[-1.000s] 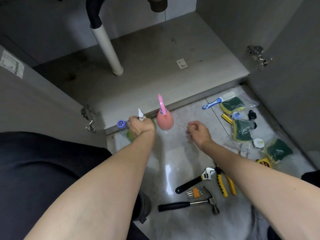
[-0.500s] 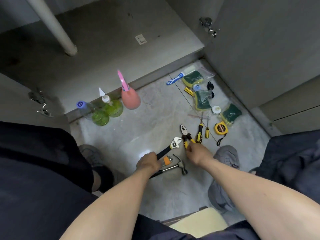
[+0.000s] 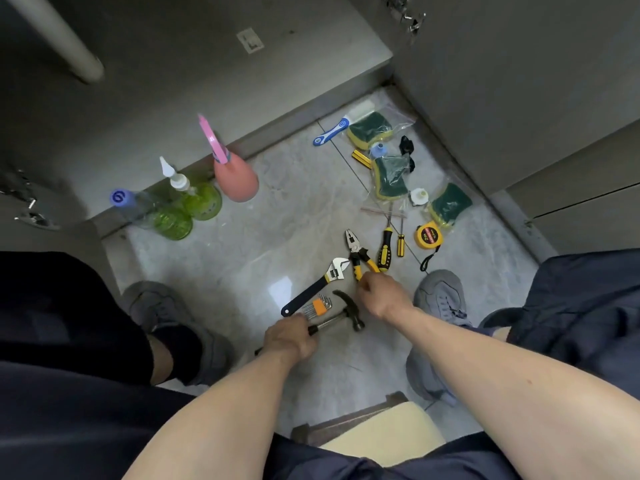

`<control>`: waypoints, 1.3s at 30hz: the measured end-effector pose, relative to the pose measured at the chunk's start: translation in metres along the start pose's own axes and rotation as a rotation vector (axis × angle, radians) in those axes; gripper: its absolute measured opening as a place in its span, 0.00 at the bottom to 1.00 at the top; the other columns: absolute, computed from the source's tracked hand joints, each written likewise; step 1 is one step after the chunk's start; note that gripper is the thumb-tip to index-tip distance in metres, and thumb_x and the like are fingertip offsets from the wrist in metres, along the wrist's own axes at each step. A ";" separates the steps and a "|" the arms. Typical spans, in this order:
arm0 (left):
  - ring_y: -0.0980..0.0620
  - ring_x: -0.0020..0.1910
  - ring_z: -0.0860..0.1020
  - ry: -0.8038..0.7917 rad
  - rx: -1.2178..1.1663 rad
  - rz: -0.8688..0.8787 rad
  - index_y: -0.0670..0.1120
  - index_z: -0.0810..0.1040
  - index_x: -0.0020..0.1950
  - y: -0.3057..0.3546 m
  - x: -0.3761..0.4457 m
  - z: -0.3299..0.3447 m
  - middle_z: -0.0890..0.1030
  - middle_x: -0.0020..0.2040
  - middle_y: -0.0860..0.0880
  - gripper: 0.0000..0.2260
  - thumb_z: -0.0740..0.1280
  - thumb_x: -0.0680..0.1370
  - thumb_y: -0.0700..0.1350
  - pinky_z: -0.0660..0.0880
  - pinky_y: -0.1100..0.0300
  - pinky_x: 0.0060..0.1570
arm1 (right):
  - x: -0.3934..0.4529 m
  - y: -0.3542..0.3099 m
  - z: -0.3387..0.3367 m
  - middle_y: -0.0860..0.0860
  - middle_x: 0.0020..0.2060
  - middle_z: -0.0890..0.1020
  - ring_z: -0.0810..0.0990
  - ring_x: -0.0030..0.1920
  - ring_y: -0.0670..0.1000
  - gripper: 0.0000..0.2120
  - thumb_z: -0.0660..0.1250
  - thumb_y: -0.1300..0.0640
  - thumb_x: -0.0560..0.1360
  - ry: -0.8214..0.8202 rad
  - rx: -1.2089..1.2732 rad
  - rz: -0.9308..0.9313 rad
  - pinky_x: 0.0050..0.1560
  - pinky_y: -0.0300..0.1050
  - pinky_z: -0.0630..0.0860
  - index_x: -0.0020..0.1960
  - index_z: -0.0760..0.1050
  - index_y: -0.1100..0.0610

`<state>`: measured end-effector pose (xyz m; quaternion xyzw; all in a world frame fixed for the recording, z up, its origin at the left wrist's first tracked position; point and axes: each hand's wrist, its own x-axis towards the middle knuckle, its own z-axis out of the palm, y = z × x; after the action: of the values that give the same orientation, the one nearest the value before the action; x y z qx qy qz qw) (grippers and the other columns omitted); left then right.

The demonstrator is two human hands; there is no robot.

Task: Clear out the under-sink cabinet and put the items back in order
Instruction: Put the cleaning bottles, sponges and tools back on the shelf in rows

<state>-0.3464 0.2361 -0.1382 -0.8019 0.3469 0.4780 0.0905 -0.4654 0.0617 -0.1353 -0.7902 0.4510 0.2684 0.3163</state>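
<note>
Cabinet (image 3: 207,74) looks totally emptied out, doors swung open, just the bare shelf and the drain pipe (image 3: 59,39) in there. Everything's spread on the floor (image 3: 225,265) in front of it. Bottles are lined up by the cabinet edge: a pink sprayer (image 3: 235,178), two green bottles (image 3: 187,209), one lying down with a blue cap. Sponges (image 3: 370,129) in bags sit over by the right door along with a tape measure (image 3: 428,235) and two screwdrivers (image 3: 385,251).

Right now the person's going for the tools. Left hand (image 3: 289,339) is wrapped around the hammer (image 3: 341,315) handle, head on the floor as far as I can tell. Right hand (image 3: 379,294) is pinching the yellow handles of the pliers (image 3: 356,252). Wrench (image 3: 317,285) and the orange hex key set (image 3: 317,306) lie right between them, touching or nearly touching the hammer.

If it were me, I'd lift the hammer straight up so the claw doesn't drag the hex keys along. Squeeze the pliers shut before lifting or they'll flop open. Then heavy stuff goes flat at the back of the shelf, clear of the pipe, tools together on one side, bottles upright on the other. Looks like the clearing part's done and the putting back is just starting.
</note>
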 end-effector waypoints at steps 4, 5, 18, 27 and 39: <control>0.44 0.47 0.79 0.071 -0.114 -0.020 0.53 0.79 0.51 -0.003 0.001 -0.008 0.82 0.51 0.48 0.16 0.59 0.71 0.58 0.73 0.58 0.42 | 0.012 -0.005 -0.004 0.56 0.47 0.82 0.80 0.48 0.60 0.12 0.56 0.53 0.79 0.140 0.202 0.071 0.48 0.51 0.77 0.48 0.77 0.55; 0.45 0.43 0.77 0.110 -0.163 -0.054 0.52 0.78 0.47 -0.005 0.000 -0.012 0.83 0.48 0.49 0.16 0.59 0.70 0.61 0.71 0.59 0.39 | 0.016 -0.007 -0.004 0.56 0.48 0.83 0.80 0.49 0.60 0.13 0.56 0.53 0.80 0.179 0.259 0.094 0.50 0.51 0.77 0.50 0.78 0.54; 0.40 0.53 0.81 0.545 -1.257 -0.684 0.44 0.81 0.51 -0.061 0.045 -0.081 0.83 0.48 0.43 0.13 0.66 0.76 0.52 0.76 0.54 0.53 | 0.041 -0.054 0.042 0.58 0.46 0.82 0.81 0.48 0.59 0.13 0.63 0.50 0.77 -0.096 0.448 0.258 0.43 0.46 0.72 0.49 0.78 0.59; 0.38 0.57 0.81 0.562 -1.456 -0.816 0.37 0.79 0.60 -0.086 0.067 -0.074 0.82 0.56 0.38 0.16 0.66 0.78 0.47 0.77 0.47 0.60 | 0.052 -0.069 0.058 0.54 0.32 0.83 0.82 0.36 0.57 0.18 0.72 0.42 0.69 0.067 0.638 0.397 0.39 0.50 0.77 0.38 0.76 0.58; 0.47 0.41 0.81 0.626 -1.081 -0.834 0.49 0.82 0.44 -0.098 0.057 -0.053 0.86 0.45 0.46 0.07 0.76 0.71 0.48 0.76 0.62 0.44 | 0.053 -0.113 0.065 0.48 0.43 0.84 0.82 0.47 0.56 0.05 0.69 0.49 0.72 0.273 0.603 0.269 0.46 0.48 0.79 0.46 0.75 0.47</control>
<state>-0.2290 0.2577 -0.1758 -0.8980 -0.2594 0.2573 -0.2451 -0.3507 0.1254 -0.1868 -0.6235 0.6481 0.0544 0.4339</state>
